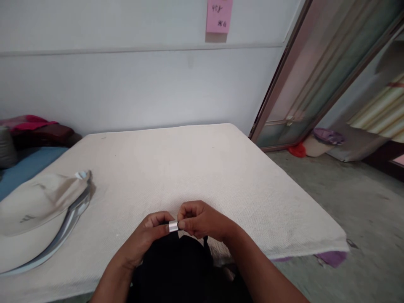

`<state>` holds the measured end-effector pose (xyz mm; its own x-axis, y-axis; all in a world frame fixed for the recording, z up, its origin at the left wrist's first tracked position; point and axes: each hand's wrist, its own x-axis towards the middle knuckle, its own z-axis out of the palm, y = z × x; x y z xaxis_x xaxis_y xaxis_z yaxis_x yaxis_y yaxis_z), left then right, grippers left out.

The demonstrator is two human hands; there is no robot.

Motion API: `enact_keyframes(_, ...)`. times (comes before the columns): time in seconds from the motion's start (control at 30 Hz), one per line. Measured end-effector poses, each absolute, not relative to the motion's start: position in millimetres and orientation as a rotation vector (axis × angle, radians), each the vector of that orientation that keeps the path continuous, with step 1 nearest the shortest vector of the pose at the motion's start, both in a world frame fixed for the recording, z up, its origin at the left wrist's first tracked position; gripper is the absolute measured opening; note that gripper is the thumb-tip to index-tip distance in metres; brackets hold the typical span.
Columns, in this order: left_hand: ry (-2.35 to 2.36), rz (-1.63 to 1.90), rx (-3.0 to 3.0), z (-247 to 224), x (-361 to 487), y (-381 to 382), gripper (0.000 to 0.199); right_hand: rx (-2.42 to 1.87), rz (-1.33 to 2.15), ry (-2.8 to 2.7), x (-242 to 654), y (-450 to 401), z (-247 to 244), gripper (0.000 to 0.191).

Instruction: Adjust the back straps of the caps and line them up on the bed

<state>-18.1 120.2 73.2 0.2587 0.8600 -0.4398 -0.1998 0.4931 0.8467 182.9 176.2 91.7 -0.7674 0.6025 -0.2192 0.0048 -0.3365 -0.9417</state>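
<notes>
A black cap-like cloth item (176,269) is at the bottom centre, near the front edge of the covered table (176,164). Above it a small silvery piece (173,226) sits on a dark strap between my two hands. My left hand (147,233) is closed, thumb and fingers pinching the strap at the left of the silvery piece. Close against its other side, my right hand (200,221) pinches the strap's dark end. The rest of the strap is mostly hidden by my fingers.
Stacked pale caps (38,206) lie at the left of the table. Dark and pink items (38,126) are behind them on a blue surface. A pink note (219,17) hangs on the wall. At the right, a bin (318,143) stands on the floor by a sliding door.
</notes>
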Motion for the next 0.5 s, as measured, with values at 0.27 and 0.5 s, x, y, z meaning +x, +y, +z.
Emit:
enact_keyframes(0.27,1.022,0.822,0.776,72.8,-19.6,123.2,0.01,-0.79,2.14,-1.471,178.6,174.9,89.7,0.009)
enact_keyframes(0.5,0.919,0.807,0.791,80.7,-12.8,122.6,0.018,-0.64,2.163,-1.458,175.2,174.1,83.3,0.022)
